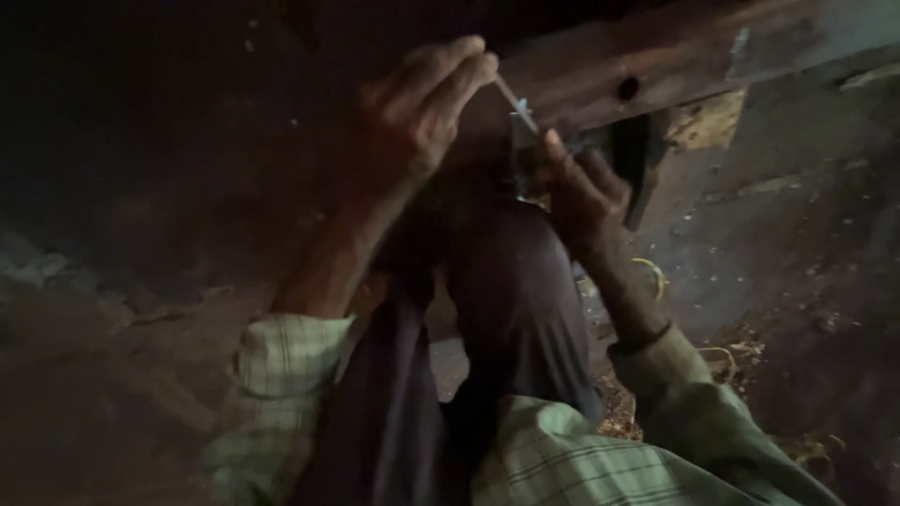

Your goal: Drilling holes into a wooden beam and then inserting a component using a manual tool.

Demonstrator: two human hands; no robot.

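Observation:
My left hand [422, 108] is raised above my bent knee, fingertips pinched on a thin pale stick-like object [516, 101]. My right hand [577, 192] grips a small clear glass-like container [527, 164] just below that stick. The stick's lower end points into or at the container's top. Both hands are close together in front of a dark wooden beam [656, 66]. The scene is dim and blurred, so what the stick is cannot be told.
The beam has a round hole [628, 88] and a dark bracket [642, 169] under it. My knee in dark trousers [497, 309] lies below the hands. Dusty ground with wood shavings [741, 356] spreads to the right; dark floor at left.

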